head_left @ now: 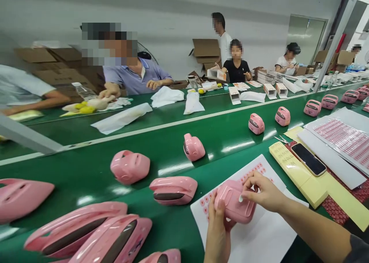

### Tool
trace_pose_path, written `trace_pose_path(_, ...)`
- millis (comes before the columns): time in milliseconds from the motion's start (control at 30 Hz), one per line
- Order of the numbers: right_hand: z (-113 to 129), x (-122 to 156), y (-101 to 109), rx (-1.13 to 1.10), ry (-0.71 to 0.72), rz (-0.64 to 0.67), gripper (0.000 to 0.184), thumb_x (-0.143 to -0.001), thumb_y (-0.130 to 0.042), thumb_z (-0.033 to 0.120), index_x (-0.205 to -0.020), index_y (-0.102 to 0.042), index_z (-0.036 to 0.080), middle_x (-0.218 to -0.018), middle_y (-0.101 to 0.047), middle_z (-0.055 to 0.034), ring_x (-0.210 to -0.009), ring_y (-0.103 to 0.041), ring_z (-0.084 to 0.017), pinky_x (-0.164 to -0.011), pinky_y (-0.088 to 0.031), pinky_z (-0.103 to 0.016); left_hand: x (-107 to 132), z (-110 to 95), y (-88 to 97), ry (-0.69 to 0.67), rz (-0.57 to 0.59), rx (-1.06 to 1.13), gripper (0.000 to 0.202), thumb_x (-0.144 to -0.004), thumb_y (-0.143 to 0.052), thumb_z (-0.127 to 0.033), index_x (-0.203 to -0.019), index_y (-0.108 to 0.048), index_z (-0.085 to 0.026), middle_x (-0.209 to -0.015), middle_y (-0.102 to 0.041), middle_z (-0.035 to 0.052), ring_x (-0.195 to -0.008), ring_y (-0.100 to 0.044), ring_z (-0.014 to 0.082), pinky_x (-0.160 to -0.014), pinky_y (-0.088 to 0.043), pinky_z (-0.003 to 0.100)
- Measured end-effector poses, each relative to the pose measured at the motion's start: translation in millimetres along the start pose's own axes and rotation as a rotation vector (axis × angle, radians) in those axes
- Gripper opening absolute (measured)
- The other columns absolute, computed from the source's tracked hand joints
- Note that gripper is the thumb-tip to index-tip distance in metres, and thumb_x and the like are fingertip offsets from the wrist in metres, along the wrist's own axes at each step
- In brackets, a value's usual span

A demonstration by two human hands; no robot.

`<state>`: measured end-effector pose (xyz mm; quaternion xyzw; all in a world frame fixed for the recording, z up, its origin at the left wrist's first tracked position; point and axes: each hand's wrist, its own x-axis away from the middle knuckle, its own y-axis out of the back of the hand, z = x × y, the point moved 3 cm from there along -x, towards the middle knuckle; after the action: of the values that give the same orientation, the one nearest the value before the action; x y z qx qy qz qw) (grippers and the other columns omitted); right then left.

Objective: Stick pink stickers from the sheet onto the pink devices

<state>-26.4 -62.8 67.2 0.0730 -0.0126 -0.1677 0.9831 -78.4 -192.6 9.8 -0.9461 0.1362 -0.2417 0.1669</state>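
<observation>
My left hand (216, 224) is wrapped round a pink rounded plastic device (234, 207), its thumb along the near side. The face turned up shows a raised panel outline. At the device's right part is my right hand (263, 192), thumb and fingertips pinched together against the surface. A small pale spot shows at the thumb tip; I cannot tell whether it is the nail or something held. Beneath both hands lies a white sheet (256, 236) with rows of small red stickers along its far and left edges.
More pink devices (174, 190) with handles and dark windows stand on the green conveyor (225, 140). On the right lie yellow paper strips (296, 171), a phone (308, 159), tweezers (281, 139) and sticker sheets (343, 136). Co-workers sit across the belt beside cartons (206, 50).
</observation>
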Motion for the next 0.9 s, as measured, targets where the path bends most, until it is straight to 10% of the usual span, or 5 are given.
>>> trace_pose_path(300,-2,1,-2,0.095,0.093,-0.059,0.008,-0.070,-0.063,0.020,-0.064,-0.056,0.018,-0.079,-0.046,-0.0018,-0.074,-0.048,-0.015,-0.070,-0.046,-0.031,1,-3,1.1,-0.020,-0.002,0.005,0.076,-0.061,-0.065,-0.062,-0.126,-0.044,-0.030,-0.126,-0.052,0.0098,-0.102,-0.057,0.0285,-0.063,-0.053,0.032)
trace_pose_path(567,7,13,-15,0.373,0.630,-0.241,0.006,-0.081,-0.049,0.018,-0.079,-0.055,0.019,-0.090,-0.052,-0.0087,-0.085,-0.052,-0.019,-0.076,-0.048,-0.035,1,-6,-1.4,-0.005,0.006,0.094,0.064,-0.063,-0.065,-0.059,-0.117,-0.055,-0.026,-0.114,-0.061,0.0089,-0.106,-0.056,0.0313,-0.070,-0.054,0.038)
trace_pose_path(700,3,7,37,0.250,0.509,-0.452,0.009,-0.081,-0.051,0.028,-0.076,-0.054,0.021,-0.082,-0.055,-0.0051,-0.083,-0.054,-0.018,-0.073,-0.047,-0.032,-2,-9,-1.9,0.053,0.016,0.187,0.053,-0.065,-0.065,-0.055,-0.107,-0.062,-0.023,-0.102,-0.069,0.0056,-0.112,-0.053,0.0305,-0.077,-0.053,0.037)
trace_pose_path(900,-59,11,164,0.468,-0.083,-0.823,0.021,-0.075,-0.049,0.036,-0.065,-0.052,0.019,-0.070,-0.055,-0.0024,-0.070,-0.054,-0.018,-0.067,-0.045,-0.030,-17,-6,20.7,0.158,-0.079,0.231,0.051,-0.065,-0.058,-0.060,-0.107,-0.063,-0.032,-0.102,-0.071,-0.0012,-0.121,-0.045,0.0303,-0.084,-0.051,0.040)
